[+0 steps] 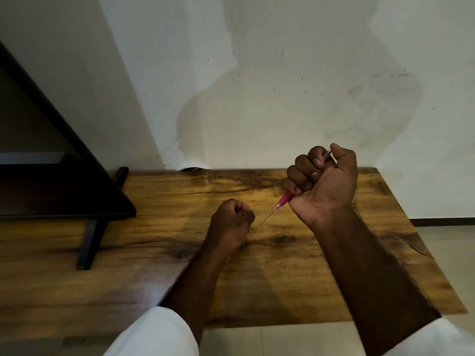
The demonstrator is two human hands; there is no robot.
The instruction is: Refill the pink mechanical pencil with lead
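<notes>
My right hand (323, 181) grips the pink mechanical pencil (284, 200) in a fist, thumb at its top end, tip pointing down and left. A thin dark lead (267, 218) sticks out of the tip. My left hand (230, 222) rests on the wooden table (154, 253) just left of the lead, fingers curled, with a thin lead-like sliver showing at its fingertips. The lead's end is a small gap away from the left fingers. A small dark object peeks out under the left hand's heel.
A dark wooden stand (84, 219) with a slanted frame occupies the table's left side. The white stained wall (282, 86) runs along the table's far edge. Pale floor (444, 247) shows to the right and in front of the table.
</notes>
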